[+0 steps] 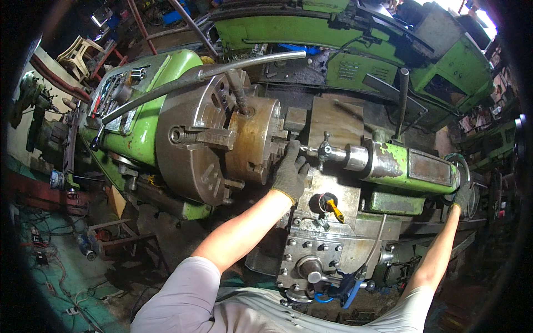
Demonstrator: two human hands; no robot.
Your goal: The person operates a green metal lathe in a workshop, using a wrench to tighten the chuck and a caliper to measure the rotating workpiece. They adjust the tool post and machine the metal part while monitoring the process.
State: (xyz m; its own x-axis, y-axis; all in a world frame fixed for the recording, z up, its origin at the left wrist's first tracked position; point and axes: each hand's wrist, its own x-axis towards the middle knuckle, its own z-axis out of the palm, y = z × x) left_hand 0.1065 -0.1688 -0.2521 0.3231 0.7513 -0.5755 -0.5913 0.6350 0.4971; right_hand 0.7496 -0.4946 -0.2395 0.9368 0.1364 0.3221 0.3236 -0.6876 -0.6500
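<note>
My left hand point(290, 176), in a dark grey glove, reaches into the gap beside the face of the brown lathe chuck point(250, 141). Its fingers look stretched out and apart, with the tips close to the end of a thin bit held in a drill chuck point(325, 151). Whether they touch the bit I cannot tell. That drill chuck sits in the tailstock point(391, 161), which is green with worn paint. At the tailstock's far right end my gloved right hand point(462, 195) is closed on the rim of a handwheel point(472, 191).
Behind the brown chuck stands a larger grey faceplate point(191, 136). A long metal bar point(222, 67) slants up from the chuck across the green headstock point(133, 130). On the carriage lies a yellow-handled tool point(335, 211). A blue-handled object point(350, 289) rests near the lower carriage.
</note>
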